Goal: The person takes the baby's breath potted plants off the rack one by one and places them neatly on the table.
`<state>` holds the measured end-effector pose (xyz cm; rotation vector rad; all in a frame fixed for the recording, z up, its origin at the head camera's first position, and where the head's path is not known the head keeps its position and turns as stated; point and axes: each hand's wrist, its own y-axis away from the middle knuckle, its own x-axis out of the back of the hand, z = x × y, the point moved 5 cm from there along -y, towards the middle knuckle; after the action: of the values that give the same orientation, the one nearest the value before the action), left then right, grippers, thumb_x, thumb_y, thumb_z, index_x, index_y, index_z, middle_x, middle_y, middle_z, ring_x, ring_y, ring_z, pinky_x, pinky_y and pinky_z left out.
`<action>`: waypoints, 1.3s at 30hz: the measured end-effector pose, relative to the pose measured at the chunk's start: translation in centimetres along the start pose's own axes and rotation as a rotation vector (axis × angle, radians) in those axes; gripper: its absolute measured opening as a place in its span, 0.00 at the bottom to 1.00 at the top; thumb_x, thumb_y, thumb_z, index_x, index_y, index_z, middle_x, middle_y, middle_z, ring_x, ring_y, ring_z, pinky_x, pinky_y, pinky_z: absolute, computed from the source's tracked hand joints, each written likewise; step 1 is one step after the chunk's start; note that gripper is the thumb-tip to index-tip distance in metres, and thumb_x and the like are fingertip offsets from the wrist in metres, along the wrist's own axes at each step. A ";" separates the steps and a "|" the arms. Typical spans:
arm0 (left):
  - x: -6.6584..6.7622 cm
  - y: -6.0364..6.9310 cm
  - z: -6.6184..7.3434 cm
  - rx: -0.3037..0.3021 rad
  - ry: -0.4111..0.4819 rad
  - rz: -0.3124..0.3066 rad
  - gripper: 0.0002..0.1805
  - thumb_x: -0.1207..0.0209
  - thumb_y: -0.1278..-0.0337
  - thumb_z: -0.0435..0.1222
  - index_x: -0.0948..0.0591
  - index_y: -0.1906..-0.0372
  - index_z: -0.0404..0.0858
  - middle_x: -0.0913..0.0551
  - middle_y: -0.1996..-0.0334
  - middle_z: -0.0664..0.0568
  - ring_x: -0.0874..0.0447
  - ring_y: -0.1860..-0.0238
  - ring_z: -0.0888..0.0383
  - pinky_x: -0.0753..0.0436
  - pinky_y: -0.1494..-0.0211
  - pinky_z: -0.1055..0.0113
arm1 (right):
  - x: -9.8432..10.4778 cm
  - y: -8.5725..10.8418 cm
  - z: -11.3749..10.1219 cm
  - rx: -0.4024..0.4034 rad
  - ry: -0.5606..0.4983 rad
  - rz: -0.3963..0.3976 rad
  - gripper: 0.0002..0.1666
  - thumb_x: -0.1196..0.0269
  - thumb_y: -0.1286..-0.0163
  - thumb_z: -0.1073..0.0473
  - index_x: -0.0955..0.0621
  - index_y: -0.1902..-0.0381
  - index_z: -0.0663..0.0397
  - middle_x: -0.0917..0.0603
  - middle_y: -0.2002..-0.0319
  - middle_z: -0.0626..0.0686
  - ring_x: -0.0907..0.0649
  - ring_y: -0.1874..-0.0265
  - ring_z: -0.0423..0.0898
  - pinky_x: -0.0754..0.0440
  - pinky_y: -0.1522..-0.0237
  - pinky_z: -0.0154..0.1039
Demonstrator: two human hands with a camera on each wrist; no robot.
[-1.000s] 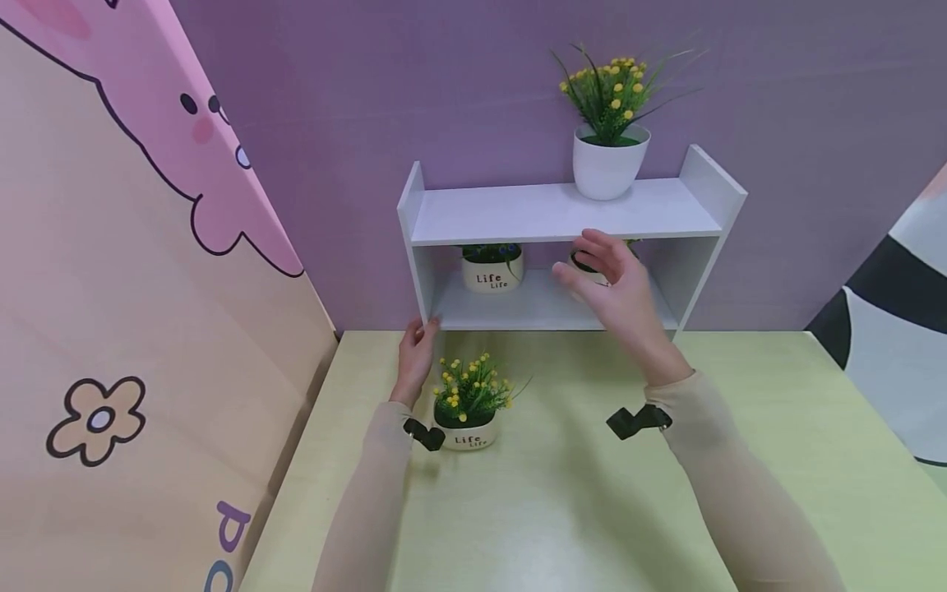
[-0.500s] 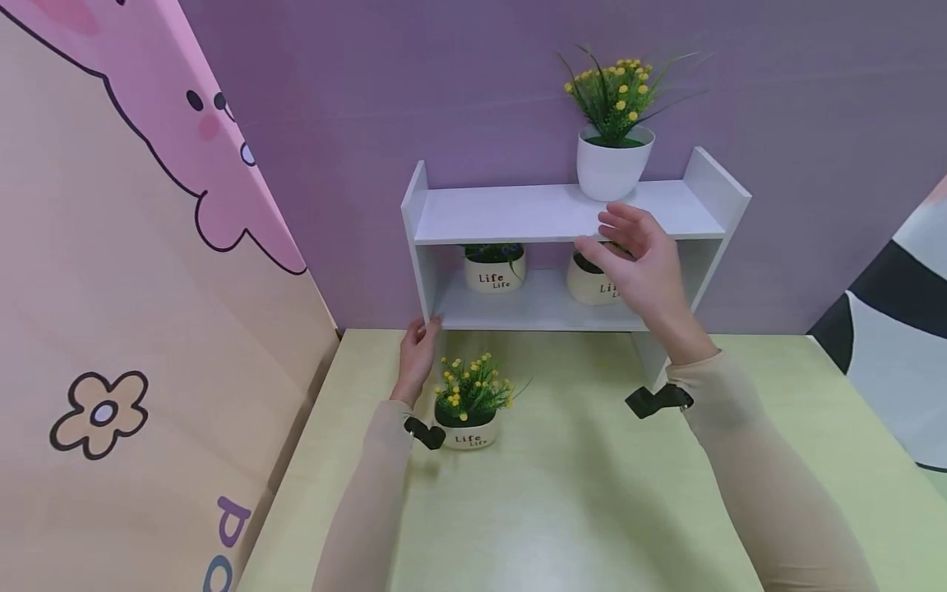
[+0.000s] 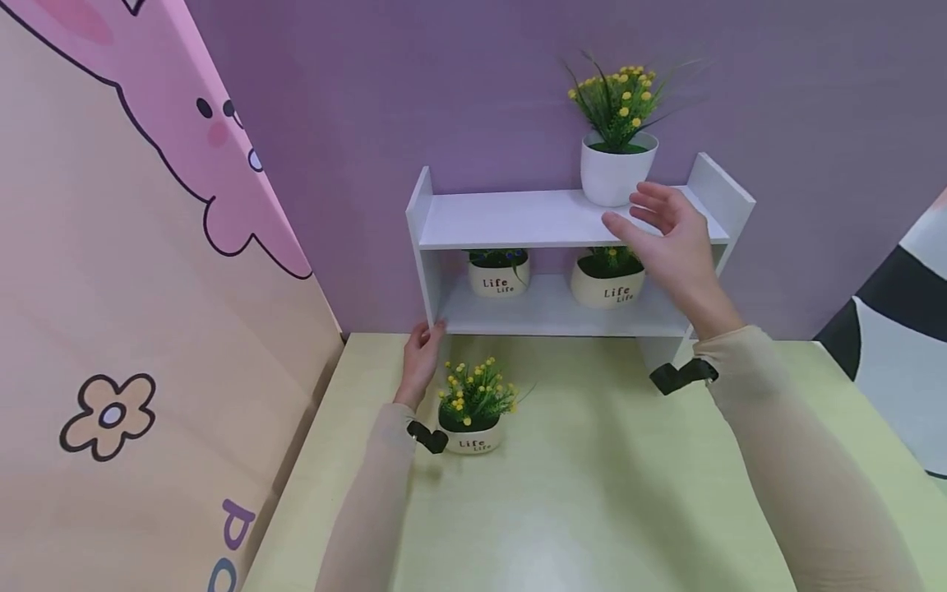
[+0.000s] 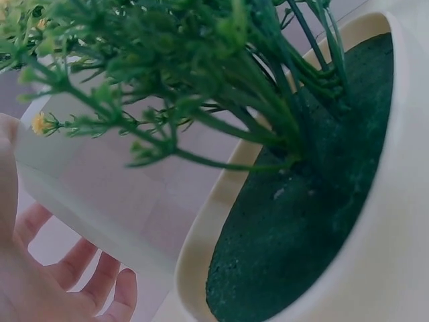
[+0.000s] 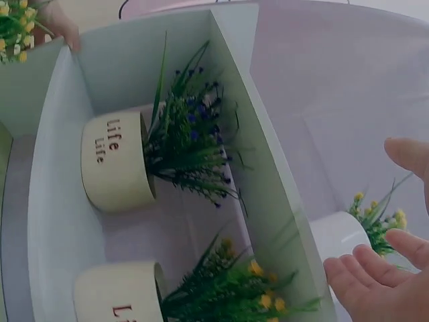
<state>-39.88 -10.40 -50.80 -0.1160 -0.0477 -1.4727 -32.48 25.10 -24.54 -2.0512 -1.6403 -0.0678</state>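
My left hand (image 3: 421, 362) grips the lower left side panel of a white two-tier shelf (image 3: 510, 220); its fingers (image 4: 100, 282) lie along the panel in the left wrist view. Just right of that wrist, a cream "Life" pot with yellow flowers (image 3: 473, 440) stands on the table. My right hand (image 3: 676, 242), fingers spread and holding nothing, hovers in front of the upper tier. Nearest to it, on that tier, stands a white pot with yellow flowers (image 3: 616, 173). In the right wrist view the hand partly covers this white pot (image 5: 342, 235).
On the lower tier stand two cream "Life" pots, a blue-flowered one (image 3: 499, 279) at left and a yellow-flowered one (image 3: 610, 288) at right. A purple wall (image 3: 333, 123) rises behind the shelf. A decorated panel (image 3: 148, 329) borders the pale table (image 3: 577, 510) at left.
My right hand has moved up and to the right, from before the lower right pot to beside the white pot. My left hand keeps its place on the shelf.
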 end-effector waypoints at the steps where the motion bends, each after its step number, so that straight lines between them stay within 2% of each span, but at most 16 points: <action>1: 0.1 0.1 0.0 0.000 -0.001 0.007 0.35 0.44 0.24 0.61 0.27 0.26 0.44 0.24 0.27 0.38 0.25 0.27 0.38 0.26 0.27 0.36 | 0.1 -0.1 0.1 -0.001 0.009 -0.001 0.47 0.29 0.29 0.40 0.33 0.20 0.49 0.26 0.23 0.56 0.26 0.24 0.51 0.25 0.26 0.45; 5: 0.3 0.0 0.1 -0.008 0.002 0.017 0.35 0.44 0.24 0.61 0.26 0.26 0.43 0.24 0.27 0.37 0.25 0.27 0.37 0.26 0.28 0.37 | 0.6 -0.9 0.1 -0.015 0.028 -0.002 0.48 0.29 0.29 0.38 0.33 0.19 0.48 0.27 0.22 0.55 0.27 0.22 0.52 0.28 0.23 0.49; 13: 0.4 -0.2 0.6 -0.011 0.010 0.017 0.34 0.43 0.23 0.58 0.26 0.26 0.42 0.24 0.28 0.36 0.24 0.29 0.36 0.24 0.30 0.37 | 0.7 -3.0 -0.4 -0.028 0.069 0.000 0.52 0.30 0.30 0.35 0.36 0.18 0.47 0.31 0.19 0.55 0.28 0.22 0.53 0.30 0.21 0.49; 18: 0.3 -0.4 0.4 -0.012 0.008 0.029 0.34 0.43 0.23 0.59 0.26 0.26 0.42 0.23 0.29 0.37 0.24 0.29 0.36 0.25 0.29 0.37 | 0.8 -3.9 -0.2 -0.069 0.118 0.023 0.54 0.32 0.31 0.31 0.39 0.16 0.44 0.36 0.17 0.54 0.32 0.19 0.53 0.33 0.20 0.53; 24: -0.2 -0.4 -0.2 0.012 0.030 0.012 0.34 0.43 0.24 0.59 0.26 0.25 0.44 0.24 0.28 0.38 0.25 0.27 0.38 0.27 0.27 0.37 | 1.3 -4.4 0.7 -0.132 0.154 0.046 0.58 0.33 0.32 0.29 0.43 0.14 0.41 0.40 0.15 0.53 0.35 0.18 0.53 0.33 0.20 0.54; 31: -0.3 -0.1 -0.2 0.005 0.037 0.011 0.33 0.43 0.23 0.58 0.25 0.25 0.44 0.23 0.29 0.37 0.26 0.26 0.35 0.27 0.27 0.36 | 1.6 -5.4 1.6 -0.165 0.228 -0.020 0.64 0.36 0.33 0.24 0.50 0.12 0.43 0.47 0.13 0.55 0.40 0.16 0.57 0.37 0.19 0.61; 39: 0.0 -0.2 -0.1 0.006 0.025 0.015 0.33 0.43 0.24 0.58 0.25 0.25 0.45 0.23 0.29 0.38 0.25 0.28 0.35 0.24 0.30 0.38 | 1.7 -7.0 1.8 -0.205 0.249 -0.041 0.68 0.36 0.35 0.22 0.53 0.12 0.46 0.47 0.13 0.56 0.41 0.15 0.57 0.41 0.17 0.59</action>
<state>-40.11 -10.41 -50.88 -0.0929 -0.0311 -1.4583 -38.96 28.35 -23.09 -2.0591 -1.5730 -0.5048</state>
